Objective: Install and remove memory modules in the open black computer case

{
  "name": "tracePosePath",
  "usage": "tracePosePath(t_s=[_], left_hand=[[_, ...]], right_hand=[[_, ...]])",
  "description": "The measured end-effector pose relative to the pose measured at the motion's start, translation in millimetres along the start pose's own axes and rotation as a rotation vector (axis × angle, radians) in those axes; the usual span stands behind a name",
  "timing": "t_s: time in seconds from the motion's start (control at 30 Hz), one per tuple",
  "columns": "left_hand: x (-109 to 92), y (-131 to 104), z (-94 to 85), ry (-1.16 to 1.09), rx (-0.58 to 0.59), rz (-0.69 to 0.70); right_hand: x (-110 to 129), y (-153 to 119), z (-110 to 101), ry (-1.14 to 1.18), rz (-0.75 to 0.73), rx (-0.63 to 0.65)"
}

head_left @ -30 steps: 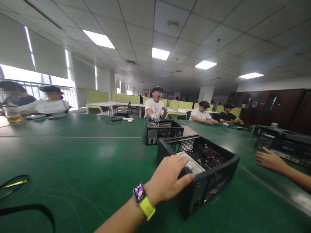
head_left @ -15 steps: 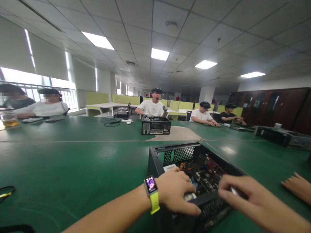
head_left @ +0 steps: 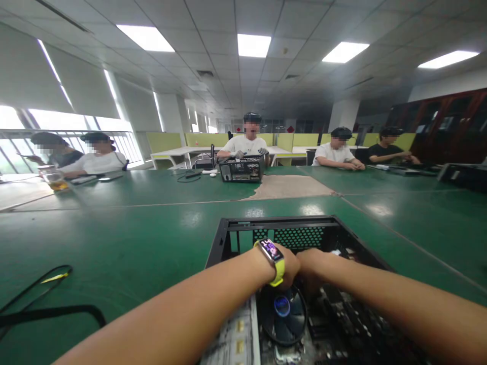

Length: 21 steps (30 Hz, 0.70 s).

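Note:
A black computer case (head_left: 277, 220) lies open on the green table in front of me. My left hand (head_left: 289, 266), with a lime-strapped watch on the wrist, reaches into it above a round black fan (head_left: 283, 314). Right beside it, my right hand (head_left: 314, 261) reaches down into the case, the two hands meeting near its middle. The fingers of both hands are hidden, so what they touch cannot be made out. A circuit board (head_left: 342, 319) lies under my right forearm, and a pale metal box (head_left: 236, 339) is at the case's left side.
Black cables (head_left: 49, 304) lie on the green table (head_left: 125, 243) at the left. Across it a gloved person (head_left: 249, 144) works at another case (head_left: 241, 170). A glass jar (head_left: 55, 178) stands at the far left. More people sit left and right.
Both hands have moved inward from the near edge of the case, deeper into it and together. The view has shifted down, and the fan now shows. The other person's hand at the right is gone.

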<state>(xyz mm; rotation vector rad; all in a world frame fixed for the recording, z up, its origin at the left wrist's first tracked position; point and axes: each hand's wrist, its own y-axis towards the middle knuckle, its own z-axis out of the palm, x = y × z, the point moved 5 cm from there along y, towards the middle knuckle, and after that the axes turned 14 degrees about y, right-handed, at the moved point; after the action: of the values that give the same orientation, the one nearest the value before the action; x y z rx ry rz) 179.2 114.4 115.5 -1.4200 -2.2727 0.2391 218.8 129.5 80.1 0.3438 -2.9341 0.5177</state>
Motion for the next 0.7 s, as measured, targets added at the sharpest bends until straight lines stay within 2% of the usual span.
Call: tracePosePath(t_s=[0.1,0.27,0.33,0.43,0.5,0.7], left_hand=[[2,15,11.2,0.017,0.095,0.110],[26,1,5.3,-0.052,0.021,0.112],[30,-2,7.0,-0.123,0.057,0.129],[22,0,20.2,-0.224,0.223,0.196],[15,5,29.5,-0.236,0.278,0.198],[8,22,48.2,-0.206,0.234,0.094]], right_hand=[[-16,3,1,0.008,0.002,-0.009],[-34,14,-11,0.011,-0.062,-0.018],[-36,20,-16,0.012,-0.097,-0.025],[-34,23,-17,0.005,-0.139,-0.005],[-31,20,-16,-0.007,-0.153,0.024],[-15,-15,-27,-0.095,-0.078,0.076]])
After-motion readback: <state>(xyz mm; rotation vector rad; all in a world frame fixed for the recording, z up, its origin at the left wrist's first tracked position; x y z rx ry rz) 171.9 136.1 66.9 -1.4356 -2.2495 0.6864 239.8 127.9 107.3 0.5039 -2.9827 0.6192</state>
